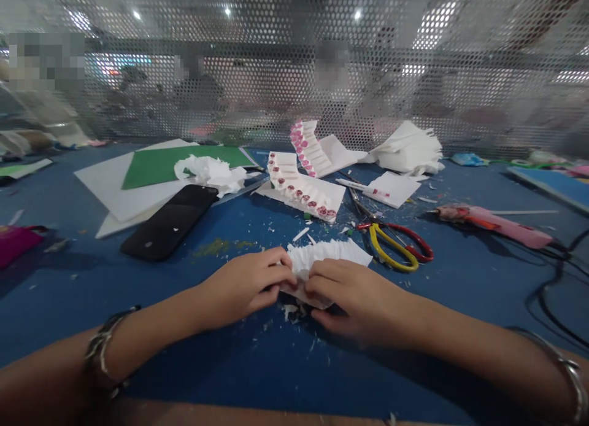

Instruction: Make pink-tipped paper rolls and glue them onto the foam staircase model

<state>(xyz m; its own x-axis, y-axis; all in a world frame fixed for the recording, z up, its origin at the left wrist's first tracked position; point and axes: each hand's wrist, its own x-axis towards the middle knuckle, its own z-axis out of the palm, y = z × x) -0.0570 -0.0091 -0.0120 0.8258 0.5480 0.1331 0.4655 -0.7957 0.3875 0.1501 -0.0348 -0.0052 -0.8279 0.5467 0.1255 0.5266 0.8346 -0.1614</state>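
Note:
A pleated piece of white paper [338,251] lies on the blue table in front of me. Curled fingers of my left hand [248,286] grip its left edge. My right hand [368,297] is closed over its near right part, with the thumb low beside the table. The fingers hide much of the paper's near edge. Just beyond it, another pleated paper strip with dark red dots [299,189] lies on white paper. Behind that stands a strip with pink dots [310,147]. Scissors with red and yellow handles [393,248] rest right of my paper.
A black phone [170,223] lies on the left, near green card [161,165] and crumpled white paper [214,173]. To the right are a pink glue gun [497,224] with its black cable and a stack of white paper [407,148]. A perforated metal screen [276,100] closes the back.

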